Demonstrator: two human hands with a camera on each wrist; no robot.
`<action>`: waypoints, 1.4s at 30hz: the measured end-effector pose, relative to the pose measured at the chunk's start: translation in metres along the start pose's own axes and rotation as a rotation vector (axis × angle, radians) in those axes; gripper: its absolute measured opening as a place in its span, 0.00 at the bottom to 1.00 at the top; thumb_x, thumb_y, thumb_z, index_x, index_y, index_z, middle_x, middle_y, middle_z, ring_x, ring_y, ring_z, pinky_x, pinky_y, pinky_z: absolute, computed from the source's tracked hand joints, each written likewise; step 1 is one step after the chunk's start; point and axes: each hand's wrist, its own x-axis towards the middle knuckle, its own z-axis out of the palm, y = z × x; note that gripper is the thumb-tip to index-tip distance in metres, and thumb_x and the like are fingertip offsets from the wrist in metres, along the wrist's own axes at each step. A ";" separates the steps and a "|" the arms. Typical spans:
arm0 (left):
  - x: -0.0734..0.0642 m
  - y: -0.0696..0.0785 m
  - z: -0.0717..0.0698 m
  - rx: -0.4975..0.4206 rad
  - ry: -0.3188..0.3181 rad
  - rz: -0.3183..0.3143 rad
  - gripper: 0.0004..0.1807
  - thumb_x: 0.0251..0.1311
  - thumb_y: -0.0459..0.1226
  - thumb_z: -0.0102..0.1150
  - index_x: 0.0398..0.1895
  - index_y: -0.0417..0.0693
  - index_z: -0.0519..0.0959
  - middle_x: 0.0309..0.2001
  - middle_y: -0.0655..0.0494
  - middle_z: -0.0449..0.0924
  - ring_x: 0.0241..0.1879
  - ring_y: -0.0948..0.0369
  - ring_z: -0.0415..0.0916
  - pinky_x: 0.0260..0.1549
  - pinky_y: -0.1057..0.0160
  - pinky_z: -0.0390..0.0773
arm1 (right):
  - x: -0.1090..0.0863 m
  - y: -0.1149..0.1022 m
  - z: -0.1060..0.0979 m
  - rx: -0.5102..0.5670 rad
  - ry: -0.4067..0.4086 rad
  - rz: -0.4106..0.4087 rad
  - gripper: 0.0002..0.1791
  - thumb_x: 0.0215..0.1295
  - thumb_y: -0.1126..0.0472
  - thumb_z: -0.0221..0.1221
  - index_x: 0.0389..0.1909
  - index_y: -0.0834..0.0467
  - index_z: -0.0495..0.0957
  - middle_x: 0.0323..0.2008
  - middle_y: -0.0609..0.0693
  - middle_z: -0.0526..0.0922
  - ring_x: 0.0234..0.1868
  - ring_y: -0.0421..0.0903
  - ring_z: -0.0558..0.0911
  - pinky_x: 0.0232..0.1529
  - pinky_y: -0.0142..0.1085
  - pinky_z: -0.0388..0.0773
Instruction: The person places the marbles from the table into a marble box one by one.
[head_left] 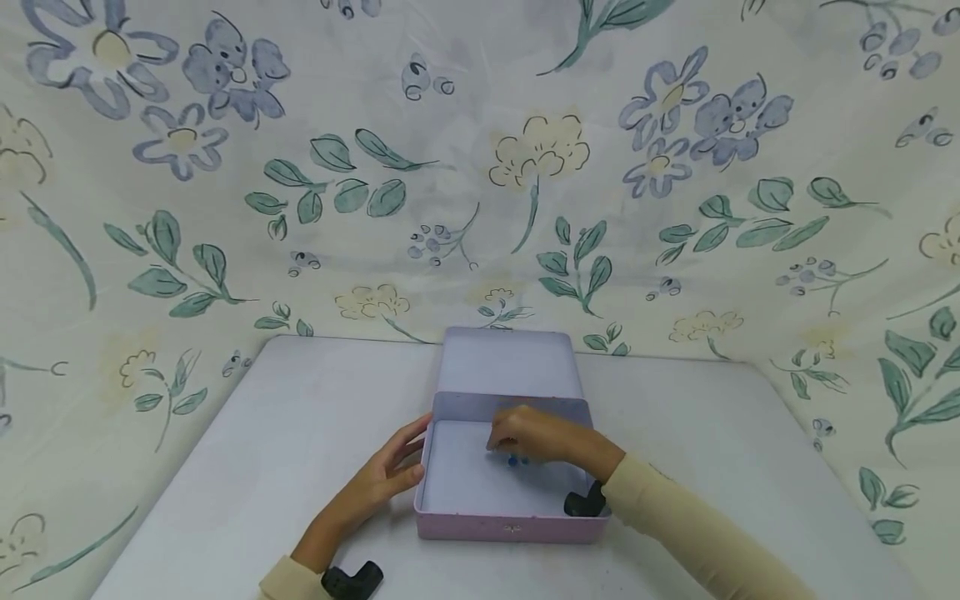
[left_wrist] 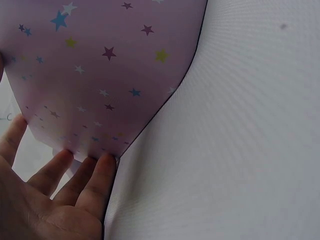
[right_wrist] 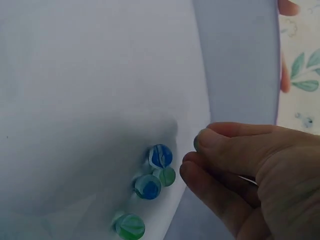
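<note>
A lilac tin box [head_left: 465,528] lies on the table with its lid [head_left: 510,362] tipped back. My left hand [head_left: 371,483] rests against the box's left side, its fingers reaching along the star-printed wall [left_wrist: 107,70]. Inside the box, my right hand [head_left: 538,433] pinches a marble [right_wrist: 196,144] between thumb and fingertips, mostly hidden by them. Several glass marbles sit on the box floor just beside that hand: a blue swirled one [right_wrist: 161,156], a small green one [right_wrist: 167,176], another blue one [right_wrist: 148,187] and a green one [right_wrist: 130,227].
The white tabletop [head_left: 697,442] extends on both sides of the box. Behind it hangs a floral cloth [head_left: 465,150]. Black devices are strapped at the left wrist [head_left: 352,581] and right wrist [head_left: 585,502].
</note>
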 end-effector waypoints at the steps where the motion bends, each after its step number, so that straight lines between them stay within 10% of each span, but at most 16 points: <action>1: 0.000 0.000 0.000 0.001 -0.002 0.000 0.37 0.71 0.33 0.51 0.80 0.56 0.50 0.81 0.43 0.44 0.75 0.30 0.49 0.66 0.27 0.57 | 0.000 0.001 0.002 -0.002 0.001 0.001 0.09 0.63 0.68 0.66 0.43 0.57 0.88 0.37 0.46 0.88 0.36 0.30 0.81 0.39 0.18 0.78; 42: 0.000 0.000 0.000 0.002 -0.008 0.010 0.38 0.71 0.33 0.51 0.80 0.53 0.50 0.80 0.42 0.44 0.74 0.30 0.49 0.66 0.26 0.58 | -0.005 0.001 -0.006 0.034 0.051 0.016 0.10 0.66 0.63 0.65 0.46 0.60 0.86 0.40 0.48 0.89 0.36 0.32 0.82 0.39 0.19 0.79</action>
